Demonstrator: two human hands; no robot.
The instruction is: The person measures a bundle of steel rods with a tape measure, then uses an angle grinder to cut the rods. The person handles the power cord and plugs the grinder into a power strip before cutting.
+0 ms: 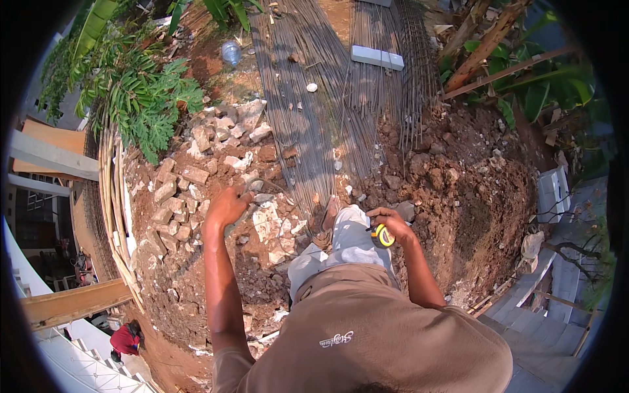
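Note:
My right hand [392,224] grips a yellow and black tape measure [383,236] beside my right thigh, its case showing below my fingers. To the left, my left hand [227,205] hangs over broken bricks and rubble, fingers loosely bent and a little apart, with nothing visible in them. Part of its palm side is hidden. Between my hands, one foot [332,211] shows ahead of my light trousers [352,239], at the near end of a long bundle of steel rebar [308,141].
Brick pieces [167,190] are heaped at left, beside bamboo poles [113,196]. A dug soil mound [468,190] rises at right. Across the rebar lies a grey block [377,57]; a clear plastic bottle [230,52] is farther off. A person in red [124,339] is far lower left.

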